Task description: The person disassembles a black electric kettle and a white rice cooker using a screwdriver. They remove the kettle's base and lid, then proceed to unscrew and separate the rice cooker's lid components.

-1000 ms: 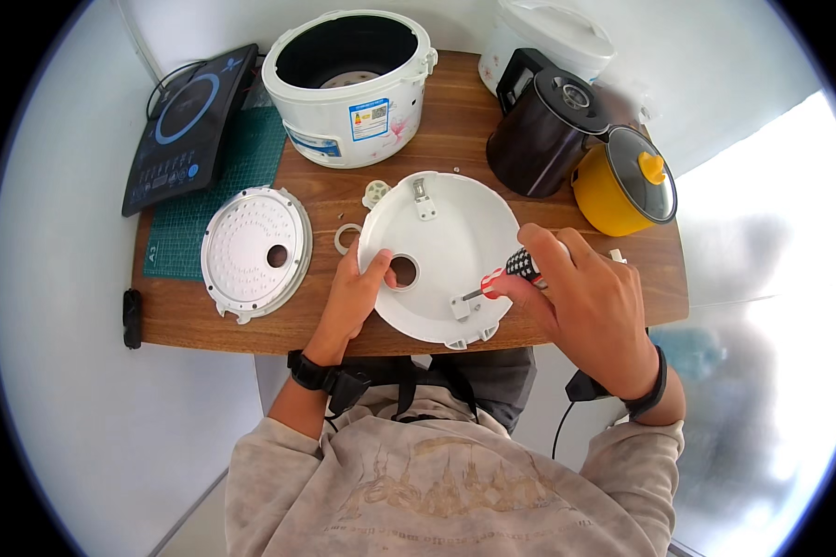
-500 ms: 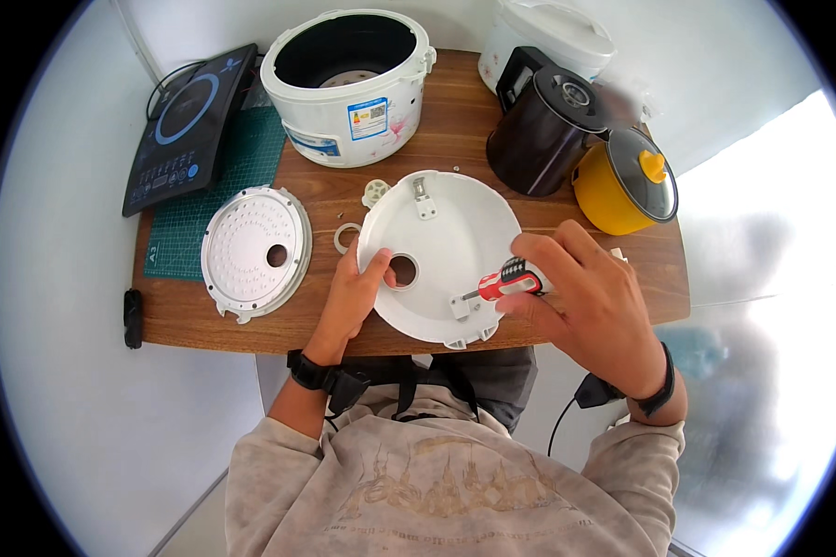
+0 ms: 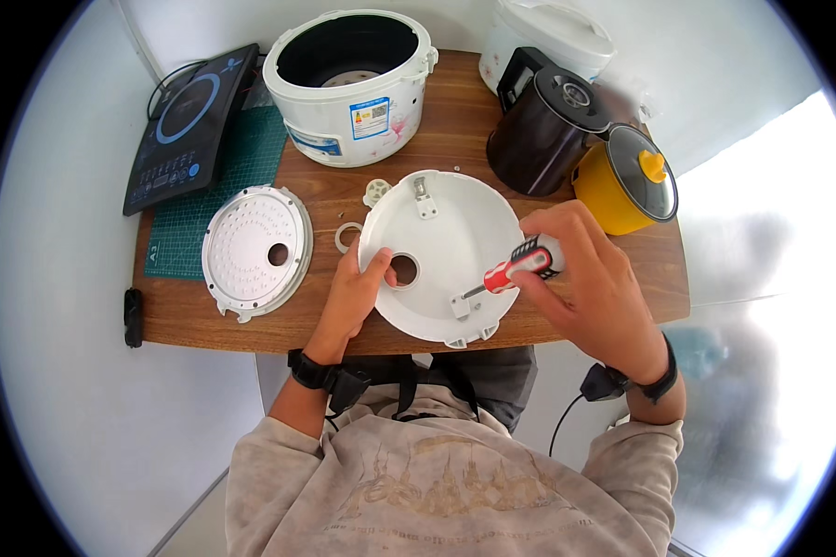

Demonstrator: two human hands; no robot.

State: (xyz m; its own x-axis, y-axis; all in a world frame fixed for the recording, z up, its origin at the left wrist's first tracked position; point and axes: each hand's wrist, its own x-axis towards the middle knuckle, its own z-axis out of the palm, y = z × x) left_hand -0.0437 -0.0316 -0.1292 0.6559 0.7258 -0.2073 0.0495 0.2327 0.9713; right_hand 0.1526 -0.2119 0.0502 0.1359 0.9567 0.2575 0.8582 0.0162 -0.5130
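A round white plastic rice cooker lid shell [image 3: 464,223] lies inside up before me. My left hand [image 3: 351,286] is closed on its left rim, thumb resting inside by the round hole. In my right hand [image 3: 590,283] is a screwdriver [image 3: 520,264] with a red, white and black handle, gripped between thumb and fingers. Its shaft slants down to the left, and the tip meets a small white bracket [image 3: 460,306] near the shell's lower edge. A second small bracket [image 3: 425,204], with a metal piece, sits at the top of the shell.
Left of the shell lies a silver-faced inner lid [image 3: 255,251]. A white ring [image 3: 346,238] and small round part [image 3: 375,192] lie by the rim. Behind are the cooker body [image 3: 353,102], dark kettle [image 3: 548,130] and yellow pot [image 3: 622,186]. An induction cooker [image 3: 190,130] rests on a green mat [image 3: 251,158].
My right hand has shifted slightly right, and the screwdriver leans over more, its tip still at the lower bracket. My left hand keeps its hold on the shell.
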